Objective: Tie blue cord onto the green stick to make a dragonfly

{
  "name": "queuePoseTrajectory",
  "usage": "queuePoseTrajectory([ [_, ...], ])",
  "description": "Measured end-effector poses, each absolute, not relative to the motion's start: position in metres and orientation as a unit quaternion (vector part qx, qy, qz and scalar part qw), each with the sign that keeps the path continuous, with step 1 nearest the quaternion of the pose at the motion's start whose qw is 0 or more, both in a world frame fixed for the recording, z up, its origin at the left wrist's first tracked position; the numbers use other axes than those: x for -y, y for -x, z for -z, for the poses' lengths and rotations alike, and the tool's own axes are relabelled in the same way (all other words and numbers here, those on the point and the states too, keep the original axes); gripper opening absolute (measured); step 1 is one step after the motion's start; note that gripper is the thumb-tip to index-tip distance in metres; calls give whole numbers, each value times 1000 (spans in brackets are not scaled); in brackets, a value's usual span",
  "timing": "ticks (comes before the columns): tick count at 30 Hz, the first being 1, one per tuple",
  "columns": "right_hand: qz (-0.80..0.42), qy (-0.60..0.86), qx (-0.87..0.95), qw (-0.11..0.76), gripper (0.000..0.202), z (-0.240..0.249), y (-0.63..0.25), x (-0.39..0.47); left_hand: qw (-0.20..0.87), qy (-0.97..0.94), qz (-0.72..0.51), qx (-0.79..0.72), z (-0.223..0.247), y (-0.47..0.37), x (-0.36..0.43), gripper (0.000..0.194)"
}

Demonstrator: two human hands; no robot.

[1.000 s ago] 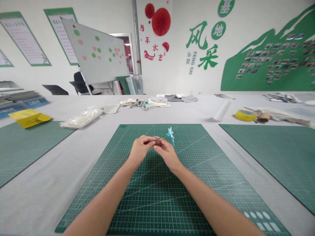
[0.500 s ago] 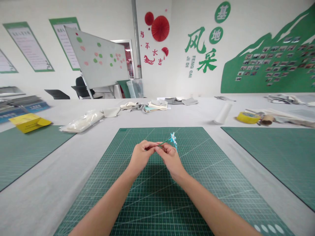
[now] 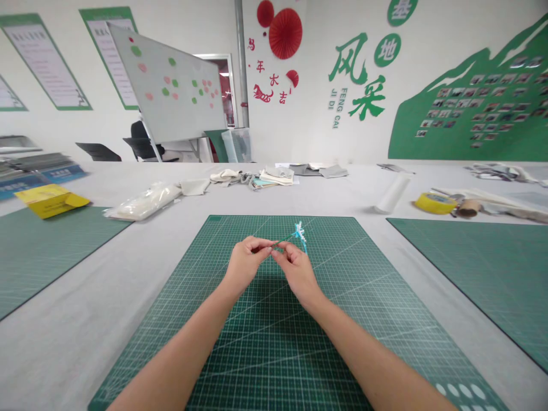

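Both hands meet above the far half of a green gridded cutting mat (image 3: 265, 342). Between them runs the thin green stem of a small blue-and-white artificial flower (image 3: 299, 230), its head pointing up and to the right. My left hand (image 3: 246, 264) pinches the lower stem between thumb and fingertips. Close beside it, my right hand (image 3: 295, 268) pinches the stem nearer the flower head, thumb and index finger together. The fingertips of the two hands nearly touch. The stem's lower end is hidden in my left fingers.
Further green mats lie left (image 3: 51, 251) and right (image 3: 475, 262). Around them on the grey table are a yellow box (image 3: 47, 201), a clear plastic packet (image 3: 145, 202), fabric pieces (image 3: 274, 176), a white roll (image 3: 393, 194) and yellow tape (image 3: 435, 202).
The camera view has tilted slightly down. Both hands still pinch the stem; my fingertips have drawn very slightly apart along it.
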State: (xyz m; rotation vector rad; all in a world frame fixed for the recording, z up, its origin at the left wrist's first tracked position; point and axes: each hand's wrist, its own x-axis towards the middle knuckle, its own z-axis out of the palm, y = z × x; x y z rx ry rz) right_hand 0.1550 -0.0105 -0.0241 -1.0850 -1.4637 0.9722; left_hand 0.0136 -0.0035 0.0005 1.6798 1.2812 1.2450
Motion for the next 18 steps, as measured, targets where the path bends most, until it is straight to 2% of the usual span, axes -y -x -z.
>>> queuePoseTrajectory([
  [4, -378, 478, 641, 467, 26, 31, -157, 8, 330, -637, -481, -504, -1, -11, 2, 16],
  [8, -228, 489, 696, 474, 26, 28, -157, 12, 324, -643, -475, -506, -2, -12, 4, 16],
  [11, -150, 492, 706, 486, 40, 23, -157, 15, 300, -659, -460, -514, -2, -13, 5, 15],
  [14, -176, 490, 699, 491, 49, 21, -156, 18, 282, -675, -450, -513, -2, -15, 6, 15],
  [18, -308, 467, 650, 515, 42, 22, -155, 19, 280, -688, -445, -500, -4, -19, 8, 15],
])
